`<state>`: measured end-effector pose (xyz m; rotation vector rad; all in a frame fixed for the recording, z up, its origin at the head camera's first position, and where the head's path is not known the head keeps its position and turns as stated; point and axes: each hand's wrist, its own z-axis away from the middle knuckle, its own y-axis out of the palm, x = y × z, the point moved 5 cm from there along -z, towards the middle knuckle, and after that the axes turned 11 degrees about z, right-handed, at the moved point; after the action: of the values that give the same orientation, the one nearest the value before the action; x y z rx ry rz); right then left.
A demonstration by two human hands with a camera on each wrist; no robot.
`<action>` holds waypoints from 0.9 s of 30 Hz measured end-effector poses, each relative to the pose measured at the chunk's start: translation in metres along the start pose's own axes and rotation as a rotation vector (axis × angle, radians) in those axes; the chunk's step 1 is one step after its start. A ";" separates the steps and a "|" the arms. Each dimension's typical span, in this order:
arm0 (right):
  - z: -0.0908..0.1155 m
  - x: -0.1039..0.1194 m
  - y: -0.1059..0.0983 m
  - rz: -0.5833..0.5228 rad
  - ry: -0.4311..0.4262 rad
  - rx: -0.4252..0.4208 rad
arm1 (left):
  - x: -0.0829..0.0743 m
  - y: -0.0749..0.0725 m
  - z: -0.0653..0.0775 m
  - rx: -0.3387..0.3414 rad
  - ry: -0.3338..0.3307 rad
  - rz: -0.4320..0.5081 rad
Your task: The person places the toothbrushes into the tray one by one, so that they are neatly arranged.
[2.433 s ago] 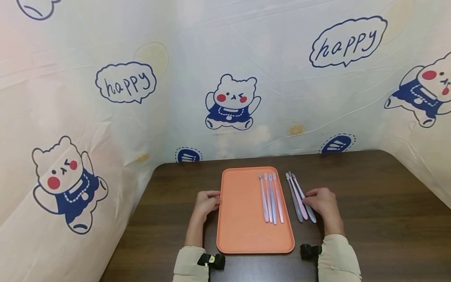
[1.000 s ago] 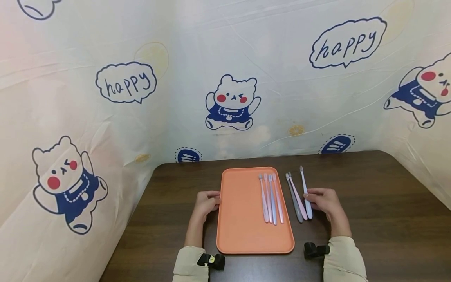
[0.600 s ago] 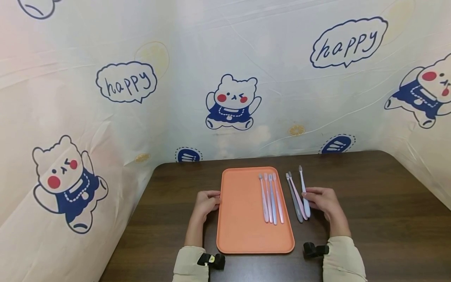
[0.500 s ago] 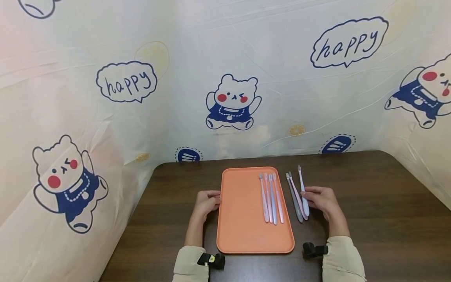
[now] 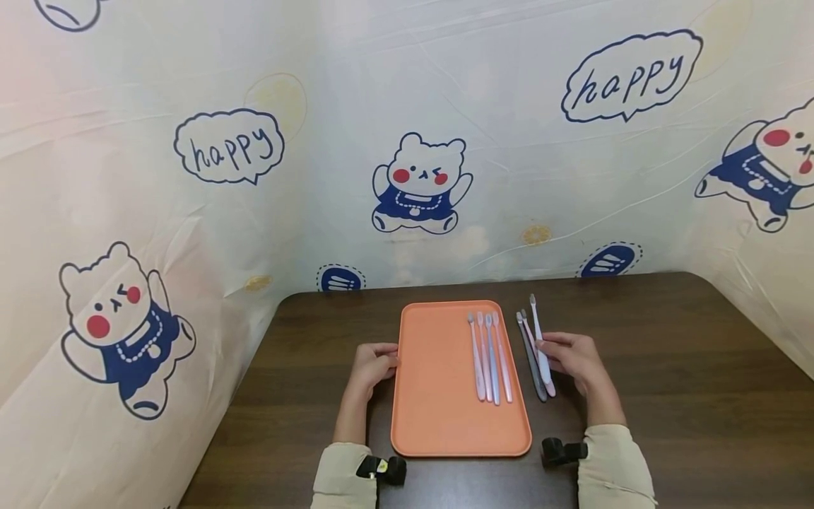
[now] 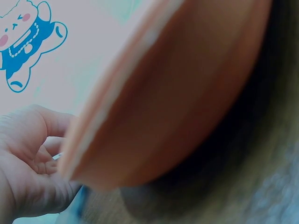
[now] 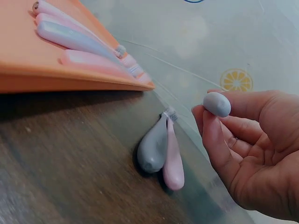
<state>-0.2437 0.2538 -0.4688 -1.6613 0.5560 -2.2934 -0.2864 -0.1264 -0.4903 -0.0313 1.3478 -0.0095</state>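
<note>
My right hand (image 5: 577,359) pinches a light blue toothbrush (image 5: 544,369) between thumb and fingers. In the right wrist view, the rounded end of its handle points at the camera, raised over the table. Beneath it on the table lie a grey toothbrush (image 7: 152,149) and a pink toothbrush (image 7: 173,163), side by side with heads together. Several pink and blue toothbrushes (image 5: 496,389) lie in a row along the right side of an orange tray (image 5: 432,424). My left hand (image 5: 372,366) holds the tray's left rim, its fingertips partly hidden behind the rim in the left wrist view.
The dark wooden table (image 5: 699,396) extends to both sides of the tray. Behind it hangs a pale curtain (image 5: 496,141) printed with bears and "happy" bubbles. A black wrist camera (image 5: 562,452) sits on the right sleeve, with another on the left.
My right hand has lifted the light blue toothbrush off the pair beside the tray, turned it more upright, swung it right, then brought it back left over them. The left hand stays put.
</note>
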 end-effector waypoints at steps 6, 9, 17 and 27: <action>-0.001 0.005 0.005 0.014 -0.025 0.005 | -0.001 0.000 -0.001 0.008 -0.005 0.011; 0.000 0.007 0.008 0.035 -0.026 0.007 | 0.000 0.000 -0.002 0.001 -0.001 0.011; 0.002 0.013 0.013 0.064 -0.053 0.007 | -0.002 0.000 0.001 -0.010 0.014 0.019; 0.001 0.016 0.019 0.079 -0.058 0.007 | -0.003 0.000 0.002 -0.005 0.010 0.021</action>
<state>-0.2485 0.2296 -0.4634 -1.6657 0.5888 -2.1827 -0.2851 -0.1260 -0.4864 -0.0217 1.3577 0.0117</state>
